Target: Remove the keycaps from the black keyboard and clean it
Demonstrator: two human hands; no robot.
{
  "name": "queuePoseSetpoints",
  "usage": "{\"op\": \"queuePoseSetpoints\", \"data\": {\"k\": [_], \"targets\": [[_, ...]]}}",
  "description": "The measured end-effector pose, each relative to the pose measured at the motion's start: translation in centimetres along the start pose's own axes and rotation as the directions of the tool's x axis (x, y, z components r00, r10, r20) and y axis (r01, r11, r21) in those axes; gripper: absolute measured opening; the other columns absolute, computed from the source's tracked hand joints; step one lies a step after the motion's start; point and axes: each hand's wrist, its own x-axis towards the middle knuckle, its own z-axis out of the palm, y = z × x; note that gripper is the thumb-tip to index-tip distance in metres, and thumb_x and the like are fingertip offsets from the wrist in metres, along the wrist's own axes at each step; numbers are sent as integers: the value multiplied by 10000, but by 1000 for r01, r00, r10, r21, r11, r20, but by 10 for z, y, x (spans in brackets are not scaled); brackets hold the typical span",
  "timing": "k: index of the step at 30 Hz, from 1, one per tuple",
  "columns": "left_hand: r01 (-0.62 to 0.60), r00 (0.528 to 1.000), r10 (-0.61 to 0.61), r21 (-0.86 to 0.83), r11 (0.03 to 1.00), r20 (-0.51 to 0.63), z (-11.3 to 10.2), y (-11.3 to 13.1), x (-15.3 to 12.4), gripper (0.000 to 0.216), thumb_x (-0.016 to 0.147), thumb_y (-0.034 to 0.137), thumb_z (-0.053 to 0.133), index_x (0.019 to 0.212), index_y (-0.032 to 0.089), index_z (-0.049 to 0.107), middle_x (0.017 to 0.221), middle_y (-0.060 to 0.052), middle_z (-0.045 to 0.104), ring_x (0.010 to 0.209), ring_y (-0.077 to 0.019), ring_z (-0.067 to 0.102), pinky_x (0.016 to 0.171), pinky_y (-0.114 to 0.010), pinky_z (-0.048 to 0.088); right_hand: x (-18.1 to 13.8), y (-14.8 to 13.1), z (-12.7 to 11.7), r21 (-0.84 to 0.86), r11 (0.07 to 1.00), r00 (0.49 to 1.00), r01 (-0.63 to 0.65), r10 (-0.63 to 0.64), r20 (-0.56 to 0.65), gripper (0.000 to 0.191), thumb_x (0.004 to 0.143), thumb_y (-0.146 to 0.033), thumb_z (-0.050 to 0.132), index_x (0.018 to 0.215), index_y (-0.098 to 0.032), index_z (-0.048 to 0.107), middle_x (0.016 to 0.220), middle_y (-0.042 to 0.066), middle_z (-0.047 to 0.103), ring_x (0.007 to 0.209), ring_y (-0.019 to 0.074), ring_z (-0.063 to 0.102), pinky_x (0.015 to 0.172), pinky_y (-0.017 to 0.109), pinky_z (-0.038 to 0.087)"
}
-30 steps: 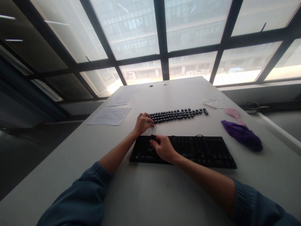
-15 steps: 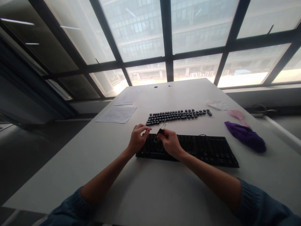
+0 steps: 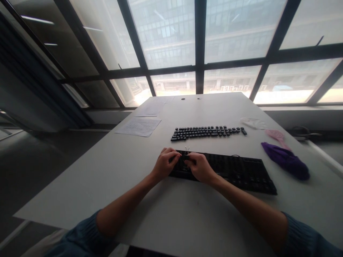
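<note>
A black keyboard [image 3: 235, 173] lies across the white table [image 3: 166, 214], with many of its caps off. Several loose black keycaps [image 3: 206, 131] are set out in rows behind it. My left hand [image 3: 164, 165] and my right hand [image 3: 200, 167] meet over the keyboard's left end. Both are closed around a small wire keycap puller [image 3: 187, 154], whose pale wire loops stick up between the fingertips. What lies under the fingers is hidden.
A purple cloth [image 3: 286, 160] lies at the right, with a pink brush [image 3: 277, 136] and a white crumpled wrapper [image 3: 253, 123] behind it. Printed paper sheets [image 3: 139, 126] lie at the far left. Large windows stand beyond the table's far edge.
My left hand came back from the loose keycaps to the keyboard's left end. My right hand lifted the puller, then lowered it, and both hands now hold it together. The camera shifted left.
</note>
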Motion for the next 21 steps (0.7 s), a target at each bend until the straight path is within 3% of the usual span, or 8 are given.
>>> {"op": "queuePoseSetpoints", "data": {"k": [6,10,14,21], "targets": [[-12,999,13,-23,1000,48,-2,3,0,180,935,254,542,918,223,719,925,-40,665,950,-205,557,888,-360,466,-4,-1,1,-26,996,993,79,-77,87,213,852,-109,599,653,-170,556,700,-1,531,655,135,503,621,252,364],[-109,969,125,-82,991,214,-12,10,0,181,866,158,561,970,218,697,961,-45,671,969,-207,562,899,-350,474,-9,-4,0,-40,988,983,151,-146,114,161,893,-122,556,752,-175,612,759,17,555,696,145,525,655,261,392],[-134,923,161,-100,986,350,-12,13,-3,151,820,273,682,964,227,689,959,-56,662,955,-229,568,846,-355,493,-9,-6,-2,-18,993,991,114,-112,79,152,882,-120,554,764,-176,631,787,34,608,727,163,560,680,274,417],[-105,948,127,-87,991,293,4,6,-7,124,863,315,676,788,217,685,881,-43,652,891,-208,564,804,-352,483,-5,-3,-5,57,997,998,45,-48,49,162,846,-139,589,697,-169,645,689,10,608,672,156,557,644,264,409]]}}
